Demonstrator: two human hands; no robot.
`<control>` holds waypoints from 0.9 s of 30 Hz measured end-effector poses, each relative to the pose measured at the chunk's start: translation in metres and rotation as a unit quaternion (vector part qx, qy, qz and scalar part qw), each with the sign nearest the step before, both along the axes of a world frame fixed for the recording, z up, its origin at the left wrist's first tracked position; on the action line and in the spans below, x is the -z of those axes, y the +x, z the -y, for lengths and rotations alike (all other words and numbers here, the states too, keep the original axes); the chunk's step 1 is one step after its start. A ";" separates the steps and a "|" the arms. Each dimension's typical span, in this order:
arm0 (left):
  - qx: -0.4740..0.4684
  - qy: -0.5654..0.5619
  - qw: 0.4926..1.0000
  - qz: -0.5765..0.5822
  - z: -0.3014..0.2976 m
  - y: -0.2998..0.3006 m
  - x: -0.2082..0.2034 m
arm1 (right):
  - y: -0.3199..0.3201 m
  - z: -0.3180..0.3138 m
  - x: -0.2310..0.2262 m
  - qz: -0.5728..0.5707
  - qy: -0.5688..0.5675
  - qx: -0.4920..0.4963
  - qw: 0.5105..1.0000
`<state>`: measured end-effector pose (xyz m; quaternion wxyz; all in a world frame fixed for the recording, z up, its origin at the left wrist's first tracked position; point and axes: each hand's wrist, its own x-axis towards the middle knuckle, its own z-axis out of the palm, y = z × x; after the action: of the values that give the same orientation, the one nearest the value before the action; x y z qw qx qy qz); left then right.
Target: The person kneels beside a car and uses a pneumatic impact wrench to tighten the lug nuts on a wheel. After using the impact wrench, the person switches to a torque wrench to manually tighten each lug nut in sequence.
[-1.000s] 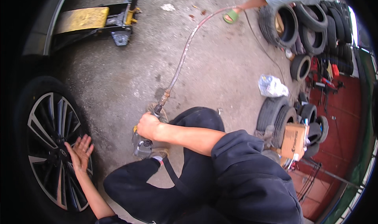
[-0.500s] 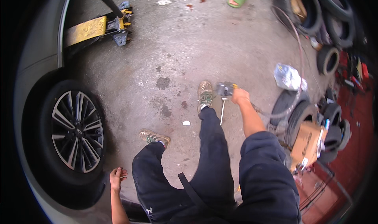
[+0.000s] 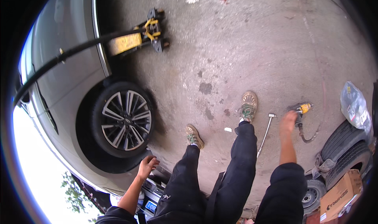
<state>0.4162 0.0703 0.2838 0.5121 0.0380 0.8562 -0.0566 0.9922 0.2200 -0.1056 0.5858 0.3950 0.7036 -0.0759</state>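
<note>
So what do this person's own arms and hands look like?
The left hand and right hand are ungloved. Loose, dark, plain-looking sleeves end near the elbows, leaving the forearms uncovered. The right hand is blurred, hiding finer detail.

The stained grey concrete floor (image 3: 244, 47) bears a yellow-and-black trolley jack (image 3: 132, 42) at far left, two sneakers (image 3: 249, 105) mid-scene, a small white scrap (image 3: 228, 129) between them and nearer, and a silver socket wrench (image 3: 265, 136) to their right. Whether the impact wrench (image 3: 304, 108) farther right rests there is unclear.
</note>
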 end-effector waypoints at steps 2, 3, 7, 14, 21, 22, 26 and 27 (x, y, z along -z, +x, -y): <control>0.077 0.063 0.995 0.014 -0.084 0.031 -0.020 | -0.029 0.036 -0.021 -0.151 0.029 0.083 0.985; 0.059 0.117 0.991 0.013 -0.116 0.034 -0.038 | -0.065 0.032 -0.042 -0.198 0.009 0.215 0.956; 0.009 0.334 0.941 -0.047 -0.199 0.017 -0.118 | -0.167 -0.021 -0.144 -0.297 0.156 0.627 0.703; 0.004 0.658 0.726 -0.198 -0.323 -0.095 -0.308 | -0.316 -0.174 -0.412 -0.657 0.115 0.618 0.415; 0.205 0.740 0.640 0.016 -0.459 -0.148 -0.411 | -0.534 -0.336 -0.788 -0.932 0.113 0.203 0.278; 0.234 0.729 0.643 0.028 -0.470 -0.148 -0.443 | -0.571 -0.348 -0.832 -0.956 0.108 0.142 0.232; 0.096 0.787 0.607 0.050 -0.494 -0.169 -0.424 | -0.673 -0.358 -0.891 -0.916 0.052 0.342 0.202; 0.029 0.811 0.577 0.091 -0.526 -0.153 -0.383 | -0.671 -0.386 -0.878 -0.887 0.127 0.369 0.246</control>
<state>0.2636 0.5964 0.6672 0.3410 0.4671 0.4919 0.6508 0.3210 0.6065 0.7723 -0.5581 0.3640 0.5571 -0.4956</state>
